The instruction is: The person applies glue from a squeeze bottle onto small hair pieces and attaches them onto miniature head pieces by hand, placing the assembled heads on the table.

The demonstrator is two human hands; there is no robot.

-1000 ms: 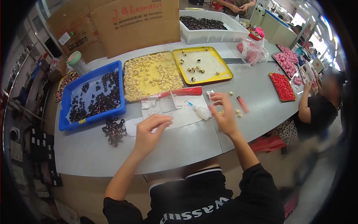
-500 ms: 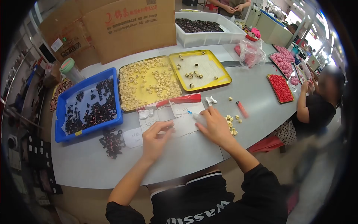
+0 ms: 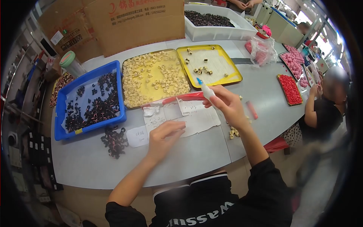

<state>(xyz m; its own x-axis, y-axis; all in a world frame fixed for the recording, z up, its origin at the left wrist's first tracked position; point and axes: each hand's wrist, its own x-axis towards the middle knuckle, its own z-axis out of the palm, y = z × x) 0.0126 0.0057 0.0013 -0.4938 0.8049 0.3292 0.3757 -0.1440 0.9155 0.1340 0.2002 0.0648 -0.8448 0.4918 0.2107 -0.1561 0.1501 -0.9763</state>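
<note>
My right hand (image 3: 228, 108) is wrapped round a small white glue bottle (image 3: 207, 92), its blue tip pointing up above the table. Over the near edge of a white work board (image 3: 202, 123) is my left hand (image 3: 165, 137), thumb and fingers pressed together; anything between them is too small to make out. A red strip runs along the board's back edge, and a crumpled white tissue (image 3: 151, 111) lies on its left part. Several small cream-coloured pieces (image 3: 234, 132) lie beside my right forearm, near a pinkish-red tube (image 3: 252, 110).
A blue tray (image 3: 123, 100) holds dark curved pieces; more lie in a pile (image 3: 114, 142) by a paper slip (image 3: 137, 136). Two yellow trays (image 3: 238, 79) hold cream pieces. Behind stand a cardboard box (image 3: 143, 34) and a white bin (image 3: 223, 34). A co-worker (image 3: 325, 109) sits at right.
My right hand has lifted the glue bottle off the board, and its tip has swung upward. My left hand stays near the board's front edge. The view has shifted slightly.
</note>
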